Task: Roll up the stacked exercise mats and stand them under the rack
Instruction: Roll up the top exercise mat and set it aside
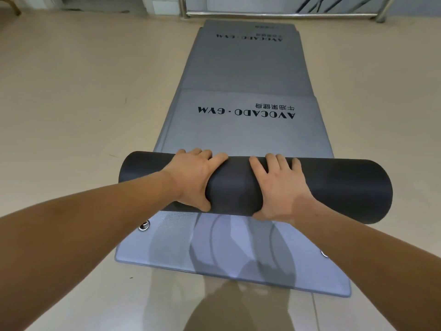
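Observation:
A dark grey roll (334,189) of exercise mat lies crosswise on the stacked grey mats (245,75), which stretch away from me along the floor. The unrolled rest of the top mat (245,130) carries the upside-down print "AVOCADO · GYM". My left hand (193,175) and my right hand (279,185) lie side by side over the middle of the roll, fingers curved over its far side and thumbs down its near side. Nearer to me the lower mat (167,247) is uncovered, with a metal eyelet near each corner.
A chrome rack (281,13) with a low horizontal bar stands at the far end of the mats, against the wall. Beige tiled floor (83,91) spreads to the left and right of the mats. A wooden furniture leg (16,10) shows at the top left.

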`<move>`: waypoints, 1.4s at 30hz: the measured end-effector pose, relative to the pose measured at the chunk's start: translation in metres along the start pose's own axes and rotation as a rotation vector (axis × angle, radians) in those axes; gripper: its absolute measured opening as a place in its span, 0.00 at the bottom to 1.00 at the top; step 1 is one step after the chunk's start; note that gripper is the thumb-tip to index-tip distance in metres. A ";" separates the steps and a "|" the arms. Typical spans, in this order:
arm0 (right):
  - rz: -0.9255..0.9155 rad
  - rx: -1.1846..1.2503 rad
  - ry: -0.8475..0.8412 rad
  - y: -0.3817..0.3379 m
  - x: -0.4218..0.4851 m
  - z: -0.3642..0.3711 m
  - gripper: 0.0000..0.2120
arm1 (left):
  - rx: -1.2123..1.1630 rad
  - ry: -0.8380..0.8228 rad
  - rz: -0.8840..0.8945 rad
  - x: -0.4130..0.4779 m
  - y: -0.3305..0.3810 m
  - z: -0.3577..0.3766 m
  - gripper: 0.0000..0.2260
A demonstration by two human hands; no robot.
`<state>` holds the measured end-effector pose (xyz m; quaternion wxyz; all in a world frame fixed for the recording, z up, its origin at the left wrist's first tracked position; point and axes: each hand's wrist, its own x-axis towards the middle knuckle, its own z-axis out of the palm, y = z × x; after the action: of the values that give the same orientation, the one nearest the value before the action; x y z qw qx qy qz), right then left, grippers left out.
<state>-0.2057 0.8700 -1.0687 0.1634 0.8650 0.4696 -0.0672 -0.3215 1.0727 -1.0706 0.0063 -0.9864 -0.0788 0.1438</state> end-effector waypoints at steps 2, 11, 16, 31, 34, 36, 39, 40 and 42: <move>-0.041 0.012 -0.006 0.003 -0.002 -0.006 0.57 | -0.025 -0.001 -0.006 -0.009 0.006 -0.002 0.50; -0.278 0.292 -0.237 0.010 -0.019 -0.029 0.52 | -0.384 -0.362 -0.062 -0.044 0.001 -0.009 0.43; -0.220 0.094 -0.096 -0.017 -0.020 -0.028 0.56 | -0.617 -0.438 -0.169 -0.015 -0.027 -0.010 0.42; -0.108 0.190 -0.020 -0.024 0.009 -0.044 0.34 | -0.002 0.004 -0.161 -0.060 0.008 0.056 0.59; -0.123 0.150 -0.111 -0.037 0.005 -0.045 0.39 | -0.002 0.001 -0.140 -0.046 -0.005 0.054 0.61; -0.111 0.052 -0.174 -0.045 0.005 -0.033 0.55 | -0.021 -0.007 -0.117 -0.038 -0.011 0.048 0.60; -0.066 -0.061 -0.108 -0.048 0.009 -0.010 0.65 | -0.053 -0.029 -0.090 -0.025 -0.024 0.035 0.59; -0.072 -0.057 -0.066 -0.045 0.013 -0.007 0.63 | -0.071 -0.037 -0.087 -0.021 -0.028 0.030 0.59; -0.112 -0.029 -0.018 -0.035 0.023 -0.010 0.61 | -0.137 -0.073 -0.092 -0.015 -0.035 0.019 0.56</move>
<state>-0.2227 0.9090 -1.0726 0.1760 0.8344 0.5166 -0.0773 -0.3468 1.1043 -1.0836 -0.0572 -0.9741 -0.1337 0.1734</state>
